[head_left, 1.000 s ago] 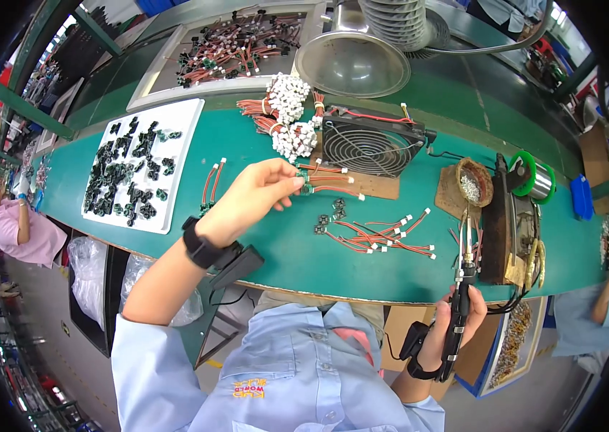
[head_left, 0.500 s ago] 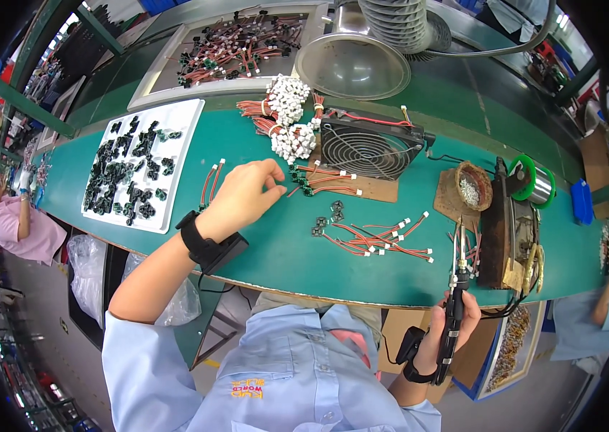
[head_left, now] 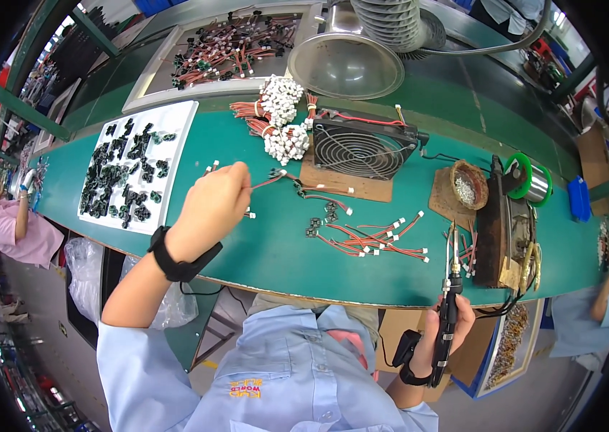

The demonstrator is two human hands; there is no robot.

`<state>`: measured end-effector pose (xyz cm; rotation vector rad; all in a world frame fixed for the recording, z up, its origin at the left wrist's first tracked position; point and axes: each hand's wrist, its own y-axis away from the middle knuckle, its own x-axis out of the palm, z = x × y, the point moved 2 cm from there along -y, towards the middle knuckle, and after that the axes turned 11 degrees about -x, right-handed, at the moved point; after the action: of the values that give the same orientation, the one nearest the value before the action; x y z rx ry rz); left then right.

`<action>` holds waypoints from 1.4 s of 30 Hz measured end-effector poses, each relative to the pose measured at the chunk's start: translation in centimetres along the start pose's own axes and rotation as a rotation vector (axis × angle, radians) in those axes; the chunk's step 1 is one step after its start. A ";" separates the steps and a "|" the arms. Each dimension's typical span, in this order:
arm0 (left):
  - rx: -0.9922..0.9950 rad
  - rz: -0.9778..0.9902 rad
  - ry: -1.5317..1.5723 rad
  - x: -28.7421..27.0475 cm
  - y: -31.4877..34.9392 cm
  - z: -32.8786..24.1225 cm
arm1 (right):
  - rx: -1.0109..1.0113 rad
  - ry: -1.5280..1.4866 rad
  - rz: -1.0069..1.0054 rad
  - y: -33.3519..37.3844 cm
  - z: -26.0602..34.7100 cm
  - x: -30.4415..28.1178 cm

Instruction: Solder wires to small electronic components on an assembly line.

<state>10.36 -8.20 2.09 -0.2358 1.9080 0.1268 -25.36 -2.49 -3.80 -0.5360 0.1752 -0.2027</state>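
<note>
Green bench crosses the workroom, its edges bowed by the lens; beyond it, a metal hood below a ribbed duct lies to the right of a pale frame heaped with wired parts. Left hand, above the bench just right of a white tray of black parts: fingers drawn together on a red lead, which runs rightward from the fingertips; the joint at its far end is too small to tell. Right hand, at the front edge: closed around a soldering iron, tilted slightly, tip pointing away from the wearer. Between the hands lies a loose cluster of white-plugged leads, with small dark boards at its left. Farther back, two bundles with white plugs stand just beside a black fan, which rests on a brown board. Right of these are a round bowl of pale grains, a dark block and a green-rimmed spool, with a blue bin near the far right. At the left margin, a co-worker in pink appears, well apart from the wearer.
</note>
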 end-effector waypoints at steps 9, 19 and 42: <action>0.013 0.042 0.616 -1.0 5.5 -2.9 | 0.054 -0.093 0.024 0.4 1.2 1.7; 0.289 0.380 0.841 2.4 10.2 -8.7 | -0.295 -0.100 0.549 -0.8 4.4 6.1; 0.184 0.325 0.967 3.1 10.2 -9.6 | -0.077 -0.250 0.502 -0.2 4.9 6.2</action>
<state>-1.77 -0.52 2.16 0.1877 2.8930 0.0519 -18.32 -1.79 -0.27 -0.5721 0.0696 0.3600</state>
